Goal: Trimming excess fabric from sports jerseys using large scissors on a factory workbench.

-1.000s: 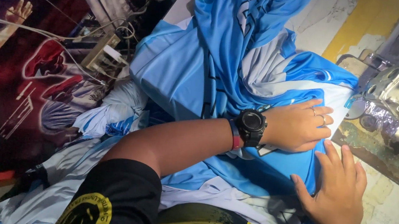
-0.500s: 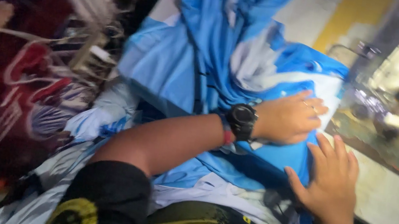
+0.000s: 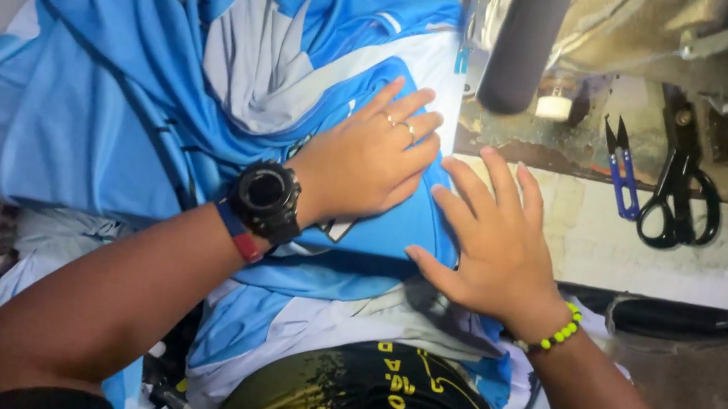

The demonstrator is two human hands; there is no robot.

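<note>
Both hands flat, fingers spread, not gripping anything, just pressing down. Left hand (image 3: 369, 162) w/ the black watch (image 3: 266, 199) sits on top of the blue jersey (image 3: 104, 124), right hand (image 3: 490, 239) just beside it at the folded edge, half on the worktop (image 3: 666, 267). Fabric lies under the palms and bunches away up and to the left, so left hand's nearer the bulk. Black scissors (image 3: 683, 187) and blue snips (image 3: 621, 167) rest well apart to the right, by the sewing machine (image 3: 625, 32).

We count: two hands flat on blue fabric, left hand (image 3: 368, 164), right hand (image 3: 496, 245); one wristwatch (image 3: 265, 193); one bead bracelet (image 3: 556, 330); one black scissors (image 3: 684, 182); one blue thread snips (image 3: 622, 168).
</note>
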